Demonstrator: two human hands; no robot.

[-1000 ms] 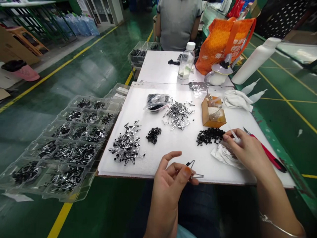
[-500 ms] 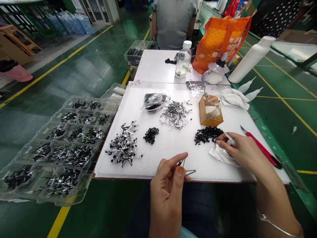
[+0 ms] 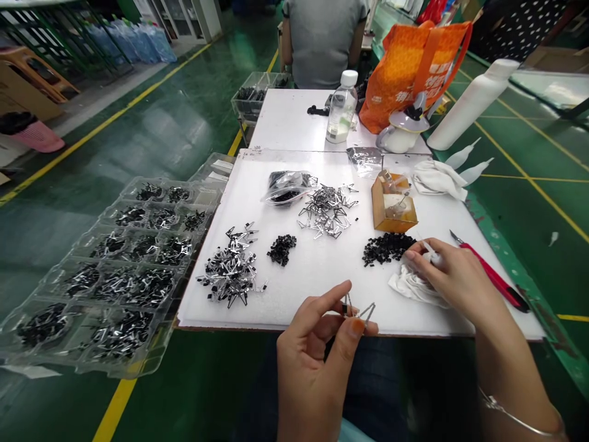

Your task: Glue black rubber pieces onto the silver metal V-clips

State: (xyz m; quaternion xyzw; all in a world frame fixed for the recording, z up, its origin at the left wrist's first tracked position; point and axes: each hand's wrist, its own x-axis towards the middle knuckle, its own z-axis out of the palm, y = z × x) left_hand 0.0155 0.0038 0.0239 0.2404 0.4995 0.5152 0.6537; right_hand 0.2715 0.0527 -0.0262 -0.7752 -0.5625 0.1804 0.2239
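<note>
My left hand (image 3: 322,344), at the table's front edge, pinches a small metal clip (image 3: 367,312) with a black piece on it between thumb and fingers. My right hand (image 3: 448,273) is closed on a white pointed applicator (image 3: 431,250), over a crumpled white cloth (image 3: 414,283). Just left of its fingertips lies a pile of small black pieces (image 3: 385,248). A smaller black pile (image 3: 281,250) and a heap of clips with black pieces (image 3: 232,270) are to the left. Loose metal clips (image 3: 327,210) lie farther back, beside a plastic bag of black parts (image 3: 288,187).
A wooden box (image 3: 393,215) stands behind the black pile. A red-handled knife (image 3: 494,276) lies at the right. Divided clear trays (image 3: 96,331) stand left of the table. A bottle (image 3: 341,110), an orange bag (image 3: 409,77) and a seated person (image 3: 322,43) are beyond.
My left hand has turned, and the clip in its fingers has shifted a little to the right and up. My right hand has moved slightly, still holding the applicator. The view has shifted slightly.
</note>
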